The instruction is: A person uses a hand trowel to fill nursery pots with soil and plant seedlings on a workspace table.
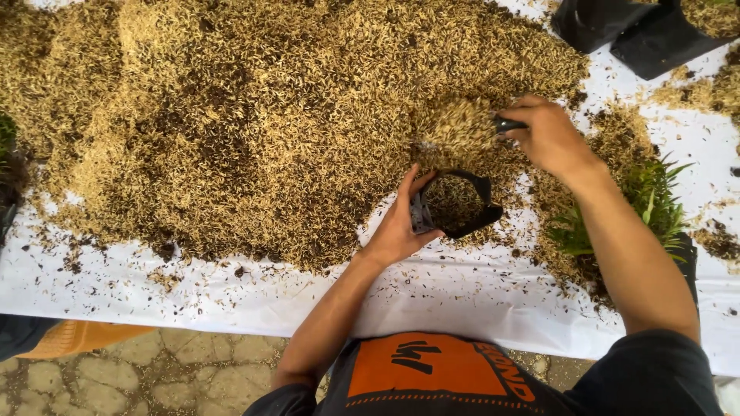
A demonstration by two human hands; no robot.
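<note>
My left hand [402,223] grips the near rim of a small black planting bag [470,219], holding its mouth open; the bag is partly filled with a husk and soil mix. My right hand [549,137] holds the dark handle of a scoop [456,127] heaped with that same mix, just above and behind the bag. Both sit at the near edge of a big pile of rice husk and dark soil [254,123] spread over a white sheet [432,296].
A green grassy seedling in a black bag [655,204] stands under my right forearm. More black bags [632,31] lie at the top right. The sheet's near edge meets a stone-paved floor [146,374]. An orange thing [81,337] lies at the lower left.
</note>
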